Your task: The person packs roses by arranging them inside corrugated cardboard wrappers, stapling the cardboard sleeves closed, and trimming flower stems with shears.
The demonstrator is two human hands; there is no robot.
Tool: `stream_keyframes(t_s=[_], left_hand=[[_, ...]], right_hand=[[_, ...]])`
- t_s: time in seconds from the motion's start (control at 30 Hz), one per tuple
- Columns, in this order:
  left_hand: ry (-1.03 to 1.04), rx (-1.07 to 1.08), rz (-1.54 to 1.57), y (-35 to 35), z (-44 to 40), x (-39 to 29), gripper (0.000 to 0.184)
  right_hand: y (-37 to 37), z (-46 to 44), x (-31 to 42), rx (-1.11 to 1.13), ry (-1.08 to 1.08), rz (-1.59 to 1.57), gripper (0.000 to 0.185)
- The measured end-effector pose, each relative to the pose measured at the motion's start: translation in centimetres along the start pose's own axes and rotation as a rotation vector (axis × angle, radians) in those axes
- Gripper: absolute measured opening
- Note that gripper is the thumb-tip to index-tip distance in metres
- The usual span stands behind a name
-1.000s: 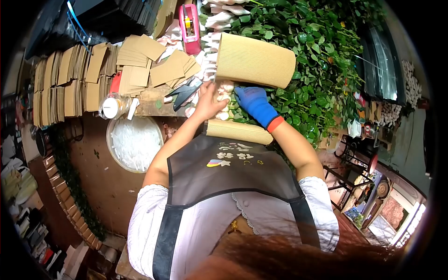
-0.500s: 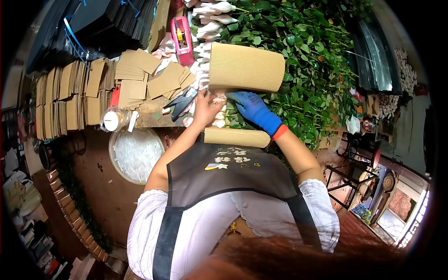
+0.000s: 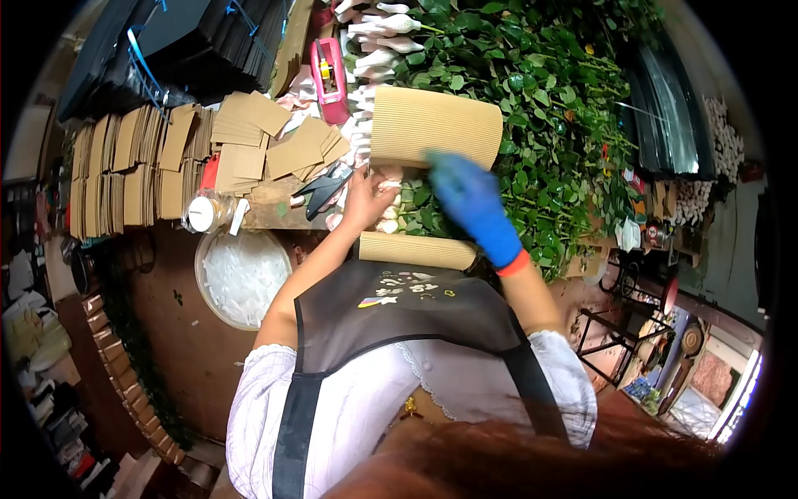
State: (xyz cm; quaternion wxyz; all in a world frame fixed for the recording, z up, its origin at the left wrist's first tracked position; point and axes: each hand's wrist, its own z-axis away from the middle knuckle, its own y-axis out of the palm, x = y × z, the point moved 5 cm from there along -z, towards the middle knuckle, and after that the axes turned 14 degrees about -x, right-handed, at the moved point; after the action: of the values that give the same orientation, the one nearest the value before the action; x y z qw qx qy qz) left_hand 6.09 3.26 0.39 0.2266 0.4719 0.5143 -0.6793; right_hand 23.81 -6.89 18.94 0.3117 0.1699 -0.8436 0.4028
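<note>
My left hand (image 3: 367, 202), bare, has its fingers curled around a pale rose head at the left end of a row of pale roses (image 3: 387, 223). Their leafy stems (image 3: 420, 210) run to the right. My right hand (image 3: 465, 193), in a blue glove with an orange cuff, hovers by the lower right edge of a curved corrugated cardboard sheet (image 3: 436, 125). Motion smears its fingers, so their shape is unclear. A second piece of corrugated cardboard (image 3: 416, 249) lies along the near edge, against my apron. Black scissors (image 3: 322, 193) rest just left of my left hand.
A pink tape dispenser (image 3: 330, 81) stands beyond the scissors. Stacks of small cardboard pieces (image 3: 137, 141) and a clear jar (image 3: 204, 214) line the left. Leafy stems (image 3: 549, 108) fill the right. A tub of white strips (image 3: 243, 279) sits below the table edge.
My gloved right hand has lifted from the flower heads and moved right, and is now blurred beside the curved cardboard. My left hand stays at the roses. The whole view has shifted slightly.
</note>
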Motion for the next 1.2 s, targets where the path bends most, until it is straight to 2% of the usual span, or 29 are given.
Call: stream_keyframes(t_s=[0.03,0.1,0.13,0.2,0.3,0.33,0.4,0.47,0.5,0.53,0.57,0.6,0.63,0.67,0.73,0.77,0.8,0.87,0.93,0.97,1.07,1.13,1.2], left_hand=[[-0.002,-0.002,-0.013,-0.1,0.1,-0.1,0.045],[0.002,0.004,-0.041,-0.2,0.1,-0.3,0.045],[0.023,-0.014,-0.041,0.0,0.0,-0.1,0.045],[0.033,-0.019,-0.058,-0.1,0.0,-0.3,0.043],[0.083,-0.041,-0.036,0.0,-0.1,-0.2,0.039],[0.102,-0.026,-0.031,-0.1,-0.2,-0.4,0.039],[0.146,0.012,-0.024,-0.3,-0.2,-0.8,0.041],[-0.189,0.057,0.294,1.2,0.1,2.2,0.049],[-0.130,0.037,0.247,1.0,-0.1,2.5,0.052],[-0.048,0.082,0.214,0.5,-0.3,2.0,0.054],[0.035,0.123,0.185,-0.1,-0.5,1.5,0.055],[0.141,0.230,0.171,-1.7,-0.8,-0.4,0.055],[0.244,0.335,0.158,-3.1,-0.8,-2.0,0.054],[0.417,0.287,-0.093,-4.9,-1.1,-2.4,0.047],[0.326,0.589,-0.771,-6.7,-1.8,-4.6,0.032],[0.459,0.423,-0.814,-6.5,-1.5,-5.8,0.027],[0.508,0.387,-0.735,-5.7,-0.9,-7.3,0.028],[0.703,0.516,-0.437,-3.3,0.4,-10.2,0.039],[1.115,0.361,-0.382,-0.7,1.8,-8.6,0.065],[1.004,0.459,-0.335,0.5,1.7,-6.2,0.080],[1.048,0.443,-0.459,0.0,1.8,-7.6,0.077],[1.032,0.449,-0.489,0.3,1.9,-7.2,0.076],[1.042,0.450,-0.516,0.5,1.9,-7.0,0.077]], right_hand=[[-2.9,-1.8,0.0,-0.094,0.070,0.137,0.028],[-6.3,-4.0,-2.4,-0.300,0.054,0.468,0.031],[-6.1,-3.8,-6.1,-0.086,0.272,0.634,0.029],[-4.9,-3.3,-8.9,0.115,0.437,0.253,0.029],[-8.7,-2.7,-7.6,-0.147,0.264,-0.261,0.033],[-10.2,-1.6,-7.5,-0.117,0.247,-0.324,0.029],[-10.1,-0.7,-4.3,0.274,0.308,-0.245,0.027],[-6.7,0.6,-2.8,0.523,0.406,-0.707,0.028],[-4.5,1.7,-4.1,0.423,0.556,-0.548,0.030],[-3.2,1.7,-4.8,0.361,0.372,-0.143,0.034],[-1.6,2.4,-5.4,0.467,0.443,-0.042,0.045],[-0.8,3.5,-5.3,0.534,0.339,0.053,0.057],[0.5,4.5,-5.5,0.597,0.092,0.224,0.061],[1.9,5.6,-5.6,0.651,-0.160,0.393,0.065],[4.1,7.8,-6.8,0.824,-0.088,0.516,0.068],[5.0,8.6,-6.9,0.911,-0.050,0.578,0.069],[5.5,8.6,-6.7,0.943,-0.051,0.633,0.068],[6.3,8.5,-6.3,1.011,-0.057,0.743,0.066],[6.4,7.9,-5.6,1.030,-0.038,0.778,0.061],[6.1,7.5,-5.3,1.041,-0.029,0.801,0.059],[2.1,5.0,-1.8,1.075,0.111,0.084,0.058],[1.6,5.2,1.6,1.036,0.166,-0.131,0.059],[2.6,7.1,2.8,0.940,-0.086,0.137,0.060]])
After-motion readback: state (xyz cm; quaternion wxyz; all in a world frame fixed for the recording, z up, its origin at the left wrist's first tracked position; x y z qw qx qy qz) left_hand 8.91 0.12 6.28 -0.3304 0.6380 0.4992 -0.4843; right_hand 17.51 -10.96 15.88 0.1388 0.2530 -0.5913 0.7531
